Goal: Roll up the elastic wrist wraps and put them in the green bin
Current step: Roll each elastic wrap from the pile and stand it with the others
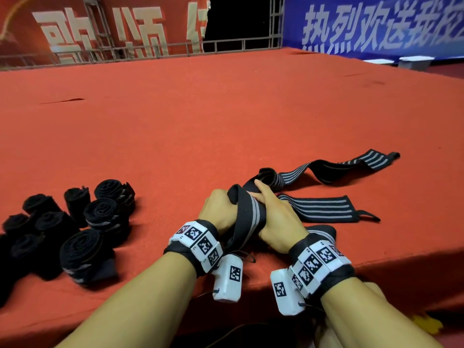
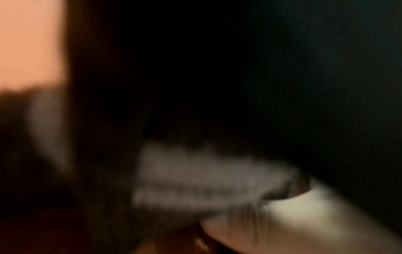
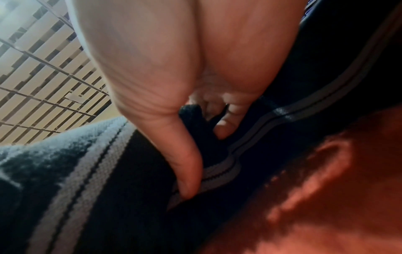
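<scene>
Both hands worked one wrist wrap (image 1: 247, 217): the left hand (image 1: 218, 209) gripped its black end, and the right hand (image 1: 273, 222) pinched the striped band to keep it taut for rolling. Finished rolls (image 1: 100, 214) sat well left of the grip; no green bin showed.

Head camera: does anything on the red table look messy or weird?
Only the striped wraps: one lies wavy and half unrolled beyond the hands, another flat beside the right hand. The rolled wraps sit jumbled at left. No green bin is in view.
</scene>
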`<move>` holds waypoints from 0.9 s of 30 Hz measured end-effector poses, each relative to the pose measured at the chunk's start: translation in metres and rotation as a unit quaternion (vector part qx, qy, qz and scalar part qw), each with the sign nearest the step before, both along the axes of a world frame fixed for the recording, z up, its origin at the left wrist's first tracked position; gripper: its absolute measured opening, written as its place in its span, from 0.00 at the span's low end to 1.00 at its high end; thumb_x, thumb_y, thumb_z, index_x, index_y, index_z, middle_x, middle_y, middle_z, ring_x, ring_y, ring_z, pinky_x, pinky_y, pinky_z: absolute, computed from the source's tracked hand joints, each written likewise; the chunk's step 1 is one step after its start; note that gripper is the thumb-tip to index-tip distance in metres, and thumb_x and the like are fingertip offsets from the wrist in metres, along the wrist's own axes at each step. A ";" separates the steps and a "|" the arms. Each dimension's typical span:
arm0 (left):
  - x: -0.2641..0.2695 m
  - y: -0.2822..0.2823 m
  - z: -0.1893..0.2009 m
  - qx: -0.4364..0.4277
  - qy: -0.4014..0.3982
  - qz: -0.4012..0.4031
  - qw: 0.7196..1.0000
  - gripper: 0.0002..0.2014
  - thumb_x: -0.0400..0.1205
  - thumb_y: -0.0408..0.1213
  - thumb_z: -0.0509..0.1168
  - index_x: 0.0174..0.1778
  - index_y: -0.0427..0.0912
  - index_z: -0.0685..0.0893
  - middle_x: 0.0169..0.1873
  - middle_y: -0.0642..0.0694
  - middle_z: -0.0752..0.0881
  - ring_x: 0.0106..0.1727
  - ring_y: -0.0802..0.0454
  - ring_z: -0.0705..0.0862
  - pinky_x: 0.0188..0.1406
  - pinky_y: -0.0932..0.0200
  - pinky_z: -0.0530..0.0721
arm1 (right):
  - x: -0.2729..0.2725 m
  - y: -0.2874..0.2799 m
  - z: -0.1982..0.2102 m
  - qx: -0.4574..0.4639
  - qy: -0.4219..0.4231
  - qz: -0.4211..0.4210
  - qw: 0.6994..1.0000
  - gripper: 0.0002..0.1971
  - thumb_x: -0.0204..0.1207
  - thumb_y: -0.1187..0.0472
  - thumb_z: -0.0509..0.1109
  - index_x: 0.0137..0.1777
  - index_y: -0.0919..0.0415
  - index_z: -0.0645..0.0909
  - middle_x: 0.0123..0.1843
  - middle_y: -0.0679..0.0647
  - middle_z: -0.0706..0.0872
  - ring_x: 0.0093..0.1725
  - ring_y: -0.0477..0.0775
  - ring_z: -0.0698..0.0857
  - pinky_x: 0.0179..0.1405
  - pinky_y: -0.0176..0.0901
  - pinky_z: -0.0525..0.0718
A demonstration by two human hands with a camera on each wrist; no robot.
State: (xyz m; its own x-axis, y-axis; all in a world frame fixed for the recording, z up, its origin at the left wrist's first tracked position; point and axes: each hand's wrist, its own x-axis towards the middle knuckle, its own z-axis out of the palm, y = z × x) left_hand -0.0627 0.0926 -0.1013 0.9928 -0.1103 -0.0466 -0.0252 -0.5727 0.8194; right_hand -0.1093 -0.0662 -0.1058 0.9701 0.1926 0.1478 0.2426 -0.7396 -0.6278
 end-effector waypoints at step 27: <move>-0.029 0.049 0.043 -0.077 -0.166 0.172 0.968 0.14 0.72 0.39 0.71 0.48 0.64 0.90 0.39 0.56 0.92 0.47 0.49 0.89 0.50 0.49 0.88 | 0.015 0.022 0.026 0.088 -0.141 -0.221 0.961 0.24 0.74 0.72 0.68 0.72 0.66 0.78 0.73 0.61 0.79 0.73 0.63 0.77 0.72 0.42 0.67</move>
State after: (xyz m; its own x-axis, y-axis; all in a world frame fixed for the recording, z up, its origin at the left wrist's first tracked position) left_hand -0.0914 0.1421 -0.0585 0.9295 0.2495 0.2718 -0.1310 -0.4654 0.8754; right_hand -0.0946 -0.0440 -0.0802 0.8677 -0.2814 0.4099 0.1084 -0.6975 -0.7083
